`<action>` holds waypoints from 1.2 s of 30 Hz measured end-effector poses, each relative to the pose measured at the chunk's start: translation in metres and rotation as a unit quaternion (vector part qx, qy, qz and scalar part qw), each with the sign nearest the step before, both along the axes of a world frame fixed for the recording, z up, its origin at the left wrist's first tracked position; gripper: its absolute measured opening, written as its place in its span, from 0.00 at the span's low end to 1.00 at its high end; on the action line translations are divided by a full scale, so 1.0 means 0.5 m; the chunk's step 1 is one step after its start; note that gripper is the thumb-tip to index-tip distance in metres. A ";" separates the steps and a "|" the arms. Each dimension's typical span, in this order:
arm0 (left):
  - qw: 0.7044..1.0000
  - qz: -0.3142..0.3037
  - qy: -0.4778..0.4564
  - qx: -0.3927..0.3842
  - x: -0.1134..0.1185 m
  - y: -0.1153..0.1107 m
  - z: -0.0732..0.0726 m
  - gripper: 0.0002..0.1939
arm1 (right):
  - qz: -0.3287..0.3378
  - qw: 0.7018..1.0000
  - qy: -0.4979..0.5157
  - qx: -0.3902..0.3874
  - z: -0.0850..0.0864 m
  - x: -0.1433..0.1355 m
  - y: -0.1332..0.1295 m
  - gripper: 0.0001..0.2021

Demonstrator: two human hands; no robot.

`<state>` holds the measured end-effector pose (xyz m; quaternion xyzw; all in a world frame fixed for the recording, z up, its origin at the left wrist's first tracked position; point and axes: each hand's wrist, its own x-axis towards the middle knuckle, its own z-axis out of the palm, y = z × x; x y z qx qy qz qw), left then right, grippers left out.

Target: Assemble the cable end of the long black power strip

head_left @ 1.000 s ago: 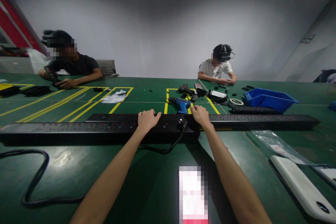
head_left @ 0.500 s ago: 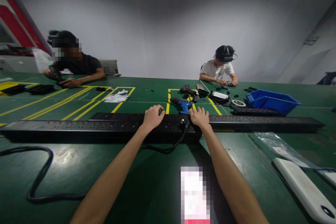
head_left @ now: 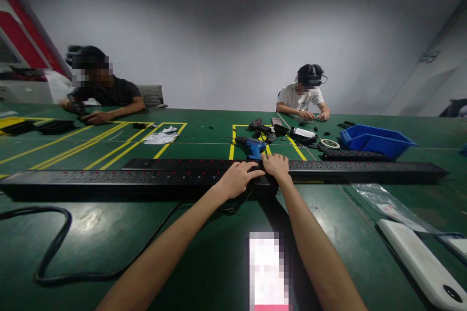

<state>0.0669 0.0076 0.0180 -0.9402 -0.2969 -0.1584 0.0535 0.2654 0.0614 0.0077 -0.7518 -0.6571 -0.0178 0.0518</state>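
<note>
Black power strip (head_left: 109, 177) is covered near its right end by the bent fingers of the left hand (head_left: 233, 181), with the right hand (head_left: 277, 166) closer to that end; whether anything is gripped by either cannot be told. From there its long body is stretched left, with the blue drill (head_left: 256, 146) just past it.

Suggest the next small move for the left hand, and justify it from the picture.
Probably close the left hand gently around the cord's upper end: the cord runs up beneath that hand at the near strip, while the right hand sits close beside it.
</note>
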 end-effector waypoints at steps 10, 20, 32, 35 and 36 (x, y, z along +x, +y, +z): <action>0.970 0.111 -0.195 -0.093 -0.065 0.052 0.026 0.25 | 0.003 1.000 0.007 0.010 -0.003 0.004 0.006 0.32; 0.932 0.168 -0.273 -0.168 -0.098 0.082 -0.003 0.19 | 0.004 1.000 0.008 0.005 0.005 0.001 0.000 0.31; 0.914 0.153 -0.301 -0.223 -0.103 0.102 -0.034 0.18 | 0.001 1.000 0.025 0.018 0.006 -0.001 -0.007 0.32; 0.925 0.172 -0.277 -0.196 -0.107 0.105 -0.038 0.18 | 0.003 0.999 0.030 0.019 0.004 0.001 -0.004 0.31; 0.927 0.179 -0.268 -0.189 -0.108 0.105 -0.038 0.18 | 0.005 0.999 0.031 0.018 0.004 0.001 -0.004 0.31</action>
